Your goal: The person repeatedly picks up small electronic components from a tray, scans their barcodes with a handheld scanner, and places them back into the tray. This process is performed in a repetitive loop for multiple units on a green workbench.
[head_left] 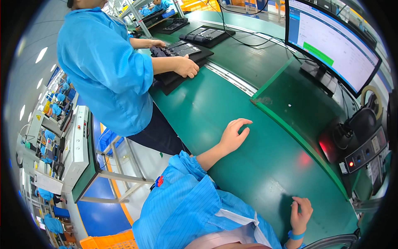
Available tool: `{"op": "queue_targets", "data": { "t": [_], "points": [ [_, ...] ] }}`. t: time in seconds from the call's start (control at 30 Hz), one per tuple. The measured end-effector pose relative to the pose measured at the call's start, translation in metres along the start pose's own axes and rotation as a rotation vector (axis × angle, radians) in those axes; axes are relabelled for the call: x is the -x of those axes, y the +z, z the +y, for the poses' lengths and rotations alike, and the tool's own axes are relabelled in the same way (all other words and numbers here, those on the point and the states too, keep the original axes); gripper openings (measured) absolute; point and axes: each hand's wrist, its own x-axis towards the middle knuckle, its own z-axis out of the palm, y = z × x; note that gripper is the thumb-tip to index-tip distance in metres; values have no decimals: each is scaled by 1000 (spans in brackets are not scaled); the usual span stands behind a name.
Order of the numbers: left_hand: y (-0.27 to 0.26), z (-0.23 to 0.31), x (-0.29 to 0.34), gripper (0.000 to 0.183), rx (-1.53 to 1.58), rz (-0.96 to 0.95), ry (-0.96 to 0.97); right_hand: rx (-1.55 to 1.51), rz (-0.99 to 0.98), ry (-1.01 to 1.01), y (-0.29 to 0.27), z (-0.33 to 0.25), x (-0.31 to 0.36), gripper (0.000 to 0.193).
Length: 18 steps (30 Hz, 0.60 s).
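My left hand point(234, 135) is over the green bench top point(253, 162), thumb apart from the fingers, and nothing is in it. Nearer to me on the right, my right hand point(301, 213) is raised by the bench's near edge. Its fingers are loosely curved and hold nothing that I can see. A blue band point(295, 235) circles that wrist. Beyond my left hand, a co-worker in a blue smock point(103, 62) has both hands on a dark flat electronic unit point(182, 50), which lies on black pads point(170, 85).
A green raised strip point(302, 147) and a metal rail point(232, 79) cross the bench. To the right are a monitor point(331, 41), a black scanner-like device with a red glow point(348, 128) and a control box point(365, 150). Another dark unit point(205, 35) and cables lie farther back. An orange crate point(110, 241) stands lower left.
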Motion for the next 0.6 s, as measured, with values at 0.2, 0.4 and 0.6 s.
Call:
{"op": "queue_targets", "data": {
  "t": [0.2, 0.4, 0.6],
  "points": [
    [-2, 3, 0, 22, -4, -16, -16, -18, -8, 27, 1, 1, 2, 13],
    [0, 7, 0, 18, 136, 13, -63, -27, 1, 56, 1, 2, 2, 12],
    [-13, 52, 56, 18, 75, -110, 325, -141, 47, 225, 4, 10, 0, 10]
  ]
}}
